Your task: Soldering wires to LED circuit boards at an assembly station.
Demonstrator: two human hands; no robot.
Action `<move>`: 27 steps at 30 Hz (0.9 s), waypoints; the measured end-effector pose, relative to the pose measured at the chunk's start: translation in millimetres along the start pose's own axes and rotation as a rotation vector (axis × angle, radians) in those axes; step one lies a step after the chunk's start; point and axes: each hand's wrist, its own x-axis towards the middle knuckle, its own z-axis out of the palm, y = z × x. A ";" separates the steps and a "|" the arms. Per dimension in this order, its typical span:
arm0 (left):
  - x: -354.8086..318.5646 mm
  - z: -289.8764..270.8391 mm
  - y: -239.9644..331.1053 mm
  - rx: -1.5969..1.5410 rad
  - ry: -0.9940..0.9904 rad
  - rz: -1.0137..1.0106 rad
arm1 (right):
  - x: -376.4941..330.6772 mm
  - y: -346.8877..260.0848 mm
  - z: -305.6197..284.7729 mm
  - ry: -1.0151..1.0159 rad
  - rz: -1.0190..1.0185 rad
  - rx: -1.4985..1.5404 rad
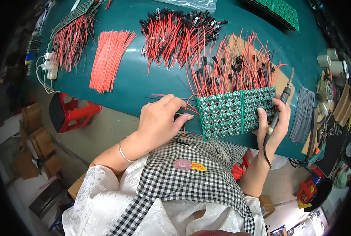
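Circuit-board panel (236,112): green, many red wires soldered, easy to snag.
Left hand (159,120): pinching one red-black wire (163,97) — may slip.
Right hand (276,122): clenched around soldering iron (283,98) — the tip might burn fingers.

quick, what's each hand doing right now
Left hand: closed, pinching thin wires beside the green circuit board panel.
Right hand: closed around a soldering iron, fingers resting on the panel's edge.

A red stool (71,112) at 9 o'clock, tape rolls (332,61) at 2 o'clock, cardboard boxes (40,141) below.
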 end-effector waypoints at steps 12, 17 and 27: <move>17.6 -21.8 -5.8 0.030 0.291 0.216 | -6.9 12.4 -9.7 0.135 0.049 0.132; -18.4 10.1 8.3 -0.142 -0.040 0.126 | -19.2 19.7 -14.3 0.160 0.085 0.265; -5.3 1.6 16.1 -1.267 -0.170 -0.263 | -30.7 10.1 -29.1 0.231 0.013 0.653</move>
